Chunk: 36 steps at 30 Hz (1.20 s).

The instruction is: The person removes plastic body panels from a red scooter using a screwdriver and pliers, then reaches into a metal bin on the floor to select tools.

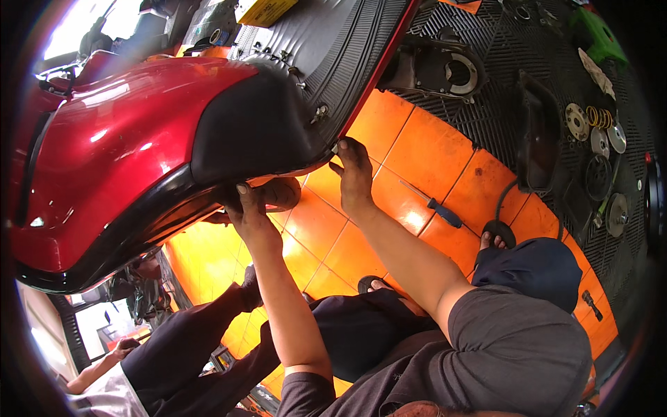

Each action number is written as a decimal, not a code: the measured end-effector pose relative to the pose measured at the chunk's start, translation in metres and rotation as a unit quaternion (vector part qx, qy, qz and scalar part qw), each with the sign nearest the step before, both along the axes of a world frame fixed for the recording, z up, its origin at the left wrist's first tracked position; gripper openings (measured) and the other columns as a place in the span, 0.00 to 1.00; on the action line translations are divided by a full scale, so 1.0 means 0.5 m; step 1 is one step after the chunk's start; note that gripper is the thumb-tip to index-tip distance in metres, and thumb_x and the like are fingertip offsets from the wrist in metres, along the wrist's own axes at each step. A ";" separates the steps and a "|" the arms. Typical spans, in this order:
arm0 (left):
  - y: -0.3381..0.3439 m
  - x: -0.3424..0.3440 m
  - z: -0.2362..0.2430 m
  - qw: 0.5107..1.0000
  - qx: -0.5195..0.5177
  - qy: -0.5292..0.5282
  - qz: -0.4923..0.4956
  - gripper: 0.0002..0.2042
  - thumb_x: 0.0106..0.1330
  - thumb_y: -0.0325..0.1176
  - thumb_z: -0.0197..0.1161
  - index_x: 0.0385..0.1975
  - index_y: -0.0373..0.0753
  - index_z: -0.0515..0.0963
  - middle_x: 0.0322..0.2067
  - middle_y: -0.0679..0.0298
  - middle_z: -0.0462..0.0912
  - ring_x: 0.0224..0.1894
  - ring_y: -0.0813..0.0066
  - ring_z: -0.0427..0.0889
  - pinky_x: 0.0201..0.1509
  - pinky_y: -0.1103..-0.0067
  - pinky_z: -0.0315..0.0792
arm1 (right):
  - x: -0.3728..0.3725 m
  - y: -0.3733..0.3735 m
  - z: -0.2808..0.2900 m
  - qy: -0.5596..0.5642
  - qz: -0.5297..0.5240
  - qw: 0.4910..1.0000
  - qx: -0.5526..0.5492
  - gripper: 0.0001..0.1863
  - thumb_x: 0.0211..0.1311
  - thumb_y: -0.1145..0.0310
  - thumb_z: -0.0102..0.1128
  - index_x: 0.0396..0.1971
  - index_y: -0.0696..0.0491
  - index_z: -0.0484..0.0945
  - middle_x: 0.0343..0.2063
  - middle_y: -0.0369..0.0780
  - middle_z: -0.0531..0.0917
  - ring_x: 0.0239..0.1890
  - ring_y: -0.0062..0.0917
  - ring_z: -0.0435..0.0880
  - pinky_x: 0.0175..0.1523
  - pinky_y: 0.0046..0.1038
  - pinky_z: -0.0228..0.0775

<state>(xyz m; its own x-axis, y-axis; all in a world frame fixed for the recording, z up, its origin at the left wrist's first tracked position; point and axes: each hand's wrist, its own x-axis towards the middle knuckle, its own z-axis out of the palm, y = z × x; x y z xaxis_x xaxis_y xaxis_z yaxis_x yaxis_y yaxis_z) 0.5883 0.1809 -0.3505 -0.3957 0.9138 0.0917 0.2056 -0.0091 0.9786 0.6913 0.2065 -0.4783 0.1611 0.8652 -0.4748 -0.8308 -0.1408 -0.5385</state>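
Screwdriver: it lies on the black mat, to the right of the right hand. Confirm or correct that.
The surface is wrong: in the head view, the screwdriver lies on the orange tiles, not the black mat. It does lie to the right of the right hand.

1. The head camera looks steeply down from above the wearer (517, 347), facing the orange tiled floor (313, 233).
2. It sits near the left hand (251, 214) and right hand (356, 174), both close to mid-picture.
3. Its fisheye sweep is wide (straight edges bow and the corners darken).
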 end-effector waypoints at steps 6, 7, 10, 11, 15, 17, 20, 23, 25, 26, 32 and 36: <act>-0.001 -0.005 0.002 1.000 -0.017 -0.012 0.024 0.41 0.65 0.53 0.60 0.69 0.37 0.48 0.66 0.55 0.57 0.64 0.61 0.63 0.65 0.65 0.63 | 0.015 0.006 -0.043 -0.145 0.003 0.984 0.102 0.16 0.66 0.59 0.59 0.39 0.58 0.72 0.35 0.38 0.80 0.44 0.21 0.76 0.50 0.25 0.66; -0.001 -0.006 0.003 0.999 -0.017 -0.010 0.026 0.40 0.65 0.52 0.60 0.69 0.37 0.48 0.65 0.55 0.58 0.64 0.61 0.64 0.64 0.66 0.64 | 0.022 0.009 -0.046 -0.167 0.026 0.980 0.105 0.16 0.66 0.59 0.59 0.38 0.58 0.73 0.34 0.38 0.80 0.43 0.21 0.76 0.49 0.25 0.66; -0.001 -0.001 0.005 0.999 -0.024 -0.016 0.028 0.39 0.64 0.50 0.62 0.68 0.37 0.51 0.64 0.55 0.59 0.61 0.62 0.67 0.62 0.67 0.67 | 0.034 0.015 -0.057 -0.220 0.066 0.968 0.105 0.17 0.65 0.58 0.61 0.37 0.58 0.73 0.32 0.37 0.80 0.38 0.20 0.75 0.47 0.25 0.66; 0.000 0.005 0.011 0.999 -0.026 -0.023 0.028 0.39 0.64 0.49 0.63 0.68 0.36 0.51 0.64 0.55 0.60 0.61 0.62 0.67 0.61 0.68 0.67 | 0.038 0.018 -0.061 -0.234 0.075 0.963 0.106 0.17 0.64 0.57 0.61 0.37 0.58 0.74 0.32 0.37 0.80 0.37 0.20 0.75 0.46 0.25 0.66; 0.000 -0.002 -0.007 1.000 -0.026 -0.005 0.007 0.37 0.62 0.42 0.67 0.66 0.37 0.53 0.59 0.56 0.65 0.57 0.64 0.70 0.57 0.71 0.70 | 0.015 0.028 -0.082 -0.158 0.001 0.982 0.100 0.21 0.62 0.56 0.64 0.43 0.57 0.72 0.33 0.36 0.80 0.35 0.19 0.74 0.43 0.24 0.67; 0.001 0.009 -0.033 0.999 -0.012 0.042 -0.032 0.36 0.61 0.38 0.68 0.64 0.37 0.53 0.57 0.57 0.66 0.54 0.66 0.72 0.53 0.74 0.72 | 0.001 0.026 -0.080 -0.120 -0.055 0.989 0.065 0.23 0.61 0.56 0.65 0.47 0.57 0.70 0.34 0.35 0.80 0.36 0.19 0.73 0.42 0.23 0.67; 0.006 -0.025 -0.134 0.996 0.033 -0.040 -0.073 0.44 0.50 0.17 0.72 0.64 0.38 0.48 0.51 0.62 0.68 0.50 0.73 0.69 0.56 0.79 0.65 | -0.017 0.023 -0.057 -0.078 -0.028 0.995 0.052 0.31 0.60 0.50 0.64 0.55 0.55 0.66 0.47 0.36 0.74 0.47 0.22 0.76 0.47 0.29 0.72; 0.028 0.007 -0.156 0.997 0.067 0.025 -0.025 0.46 0.49 0.17 0.71 0.65 0.36 0.46 0.57 0.58 0.64 0.58 0.69 0.65 0.64 0.75 0.58 | -0.014 0.032 -0.081 -0.091 0.002 0.994 0.057 0.36 0.60 0.51 0.64 0.61 0.55 0.61 0.54 0.38 0.70 0.47 0.22 0.76 0.49 0.27 0.71; 0.032 0.014 -0.155 0.996 0.053 0.073 -0.021 0.45 0.51 0.19 0.70 0.65 0.33 0.44 0.61 0.55 0.61 0.63 0.67 0.62 0.68 0.73 0.54 | -0.009 0.030 -0.097 -0.127 -0.019 0.989 0.079 0.37 0.62 0.58 0.63 0.65 0.57 0.56 0.57 0.42 0.67 0.48 0.25 0.76 0.50 0.28 0.71; 0.033 0.017 -0.153 0.996 0.067 0.052 -0.020 0.46 0.49 0.17 0.70 0.65 0.33 0.45 0.60 0.56 0.62 0.62 0.67 0.63 0.67 0.74 0.55 | -0.006 0.026 -0.094 -0.141 -0.028 0.986 0.087 0.38 0.63 0.61 0.62 0.66 0.58 0.53 0.59 0.44 0.65 0.48 0.27 0.76 0.51 0.28 0.71; 0.029 0.022 -0.154 0.995 0.091 0.006 -0.032 0.45 0.47 0.13 0.70 0.64 0.35 0.47 0.58 0.56 0.64 0.62 0.67 0.64 0.67 0.73 0.59 | 0.021 0.023 -0.059 0.014 0.083 0.992 0.095 0.43 0.62 0.54 0.62 0.69 0.54 0.49 0.61 0.41 0.67 0.58 0.26 0.70 0.61 0.35 0.62; 0.038 0.028 -0.143 0.997 0.058 0.008 -0.050 0.45 0.48 0.15 0.71 0.63 0.35 0.47 0.60 0.54 0.62 0.61 0.66 0.65 0.67 0.73 0.59 | 0.030 0.024 -0.060 0.028 0.137 0.989 0.045 0.41 0.60 0.42 0.58 0.68 0.47 0.55 0.59 0.35 0.71 0.60 0.27 0.69 0.59 0.39 0.62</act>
<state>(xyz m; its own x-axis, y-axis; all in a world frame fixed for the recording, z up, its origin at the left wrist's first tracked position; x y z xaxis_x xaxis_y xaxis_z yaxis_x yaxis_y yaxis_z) 0.6025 0.1999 -0.4220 -0.2998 0.9317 0.2051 0.2138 -0.1438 0.9662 0.7065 0.2185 -0.5081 -0.1093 0.9120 -0.3952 -0.7970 -0.3180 -0.5134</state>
